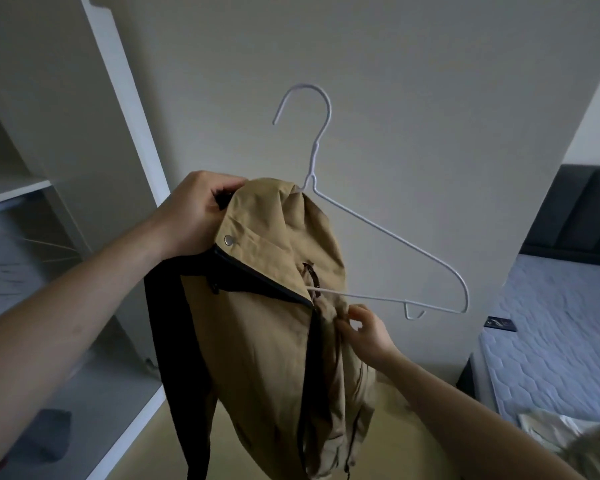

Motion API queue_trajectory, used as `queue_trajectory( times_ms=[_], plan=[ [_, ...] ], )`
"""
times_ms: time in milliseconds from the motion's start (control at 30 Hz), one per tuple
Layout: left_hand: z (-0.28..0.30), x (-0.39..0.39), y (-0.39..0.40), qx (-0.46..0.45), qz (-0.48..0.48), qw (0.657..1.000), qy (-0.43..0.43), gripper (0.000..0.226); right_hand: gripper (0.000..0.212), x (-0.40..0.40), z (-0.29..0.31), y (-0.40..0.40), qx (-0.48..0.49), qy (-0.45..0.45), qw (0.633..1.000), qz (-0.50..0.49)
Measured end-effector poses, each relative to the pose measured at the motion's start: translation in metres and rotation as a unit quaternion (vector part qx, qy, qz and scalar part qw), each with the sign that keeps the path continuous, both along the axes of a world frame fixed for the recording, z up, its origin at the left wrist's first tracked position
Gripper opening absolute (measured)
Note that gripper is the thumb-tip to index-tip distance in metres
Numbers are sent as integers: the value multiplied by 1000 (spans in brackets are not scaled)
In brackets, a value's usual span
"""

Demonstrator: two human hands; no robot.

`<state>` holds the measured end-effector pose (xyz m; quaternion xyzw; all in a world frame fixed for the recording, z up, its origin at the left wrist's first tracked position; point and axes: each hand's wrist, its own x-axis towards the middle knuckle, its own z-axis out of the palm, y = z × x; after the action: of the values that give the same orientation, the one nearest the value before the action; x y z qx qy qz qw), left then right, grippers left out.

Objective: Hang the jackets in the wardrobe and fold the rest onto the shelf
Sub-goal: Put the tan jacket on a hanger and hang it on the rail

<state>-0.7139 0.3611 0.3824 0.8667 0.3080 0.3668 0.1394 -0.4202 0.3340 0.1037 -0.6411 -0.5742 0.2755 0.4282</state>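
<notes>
A tan cotton jacket with a black lining and a silver snap (pixel 278 306) hangs in mid-air at the centre of the view, half threaded onto a thin white wire hanger (pixel 388 237). The hanger's left arm is inside the cloth; its right arm and hook stand bare against the pale wall. The left hand (pixel 194 216) grips the bunched collar and shoulder at the top left, fingers curled round the fabric. The right hand (pixel 364 327) pinches a gathered fold of tan cloth just below the hanger's bottom bar, thumb and fingertips closed on it.

The jacket looks soft and limp, fairly light, and likely to slide along the smooth wire. The hanger seems springy and easily tipped. A good hold would be the collar seam and the free shoulder, drawing it over the bare right arm. The open white wardrobe with a shelf (pixel 18 188) stands to the left, and a bare quilted mattress (pixel 551 341) lies to the right.
</notes>
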Motion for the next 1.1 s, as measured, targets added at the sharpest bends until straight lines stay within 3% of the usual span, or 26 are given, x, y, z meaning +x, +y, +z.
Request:
queue_trajectory(
  times_ms=[67,167,300,533,633,733,867,967,1033,1100],
  plan=[
    [-1,-12,4,-6,9,1000,5,22,8,22,10,-1,8,42,999,-26],
    [-6,-29,10,-17,34,998,44,22,21,66,35,1,27,32,997,-57],
    [-24,-38,19,10,63,992,109,25,24,102,82,12,54,34,993,-96],
    [-62,-42,48,38,139,978,150,35,22,97,200,5,194,-44,972,-126],
    [-74,-42,60,19,208,971,116,29,22,56,253,-25,280,-104,952,-67],
    [-77,-38,69,20,259,958,121,11,28,3,272,-56,296,-141,944,27],
    [-72,-23,68,38,269,962,25,12,34,-63,232,-70,213,-183,943,177],
    [-62,-12,59,33,253,965,-56,5,25,-78,202,-55,141,-233,940,207],
    [-55,-8,50,27,231,968,-91,11,9,-71,194,-48,99,-242,935,238],
    [-47,-5,42,-12,197,973,-120,18,10,-56,193,-48,99,-255,925,265]
  ],
)
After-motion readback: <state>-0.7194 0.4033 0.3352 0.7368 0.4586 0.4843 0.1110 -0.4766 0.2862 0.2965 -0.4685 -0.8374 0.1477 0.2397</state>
